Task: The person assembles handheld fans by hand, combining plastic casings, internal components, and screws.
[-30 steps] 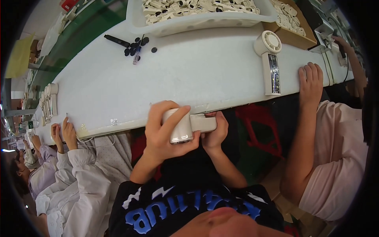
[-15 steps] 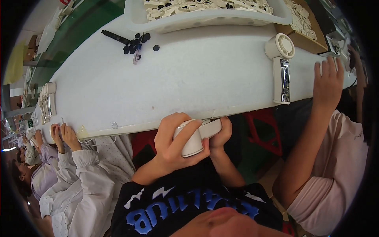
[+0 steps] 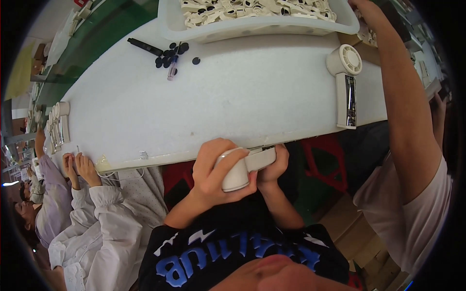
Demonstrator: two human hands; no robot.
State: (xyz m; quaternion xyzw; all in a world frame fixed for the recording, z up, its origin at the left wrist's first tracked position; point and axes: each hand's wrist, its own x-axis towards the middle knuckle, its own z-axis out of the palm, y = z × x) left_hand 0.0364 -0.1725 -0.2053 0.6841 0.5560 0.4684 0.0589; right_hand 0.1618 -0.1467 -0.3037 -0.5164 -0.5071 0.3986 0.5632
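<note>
At the table's near edge I hold a cream handheld fan [image 3: 236, 175] in both hands, lying sideways. My left hand [image 3: 208, 169] wraps around its round head, fingers over the top and thumb below. My right hand [image 3: 275, 170] is closed around the far end of the handle, and its fingertips are partly hidden. A slim dark opening shows along the handle's upper side. Farther right on the table lies another cream fan [image 3: 345, 87], its handle uncovered so the inner parts show.
A translucent bin [image 3: 262, 30] of cream plastic parts stands at the back, beside a cardboard box [image 3: 361, 47]. Black discs [image 3: 167, 59], a screwdriver [image 3: 173, 69] and a black pen-like tool [image 3: 144, 47] lie back left. A co-worker's arm [image 3: 407, 92] reaches across at right; white sleeves [image 3: 109, 208] are at left.
The co-worker's arm at right has reached forward toward the bin and box at the back. My hands keep the same grip on the fan, with hardly any movement.
</note>
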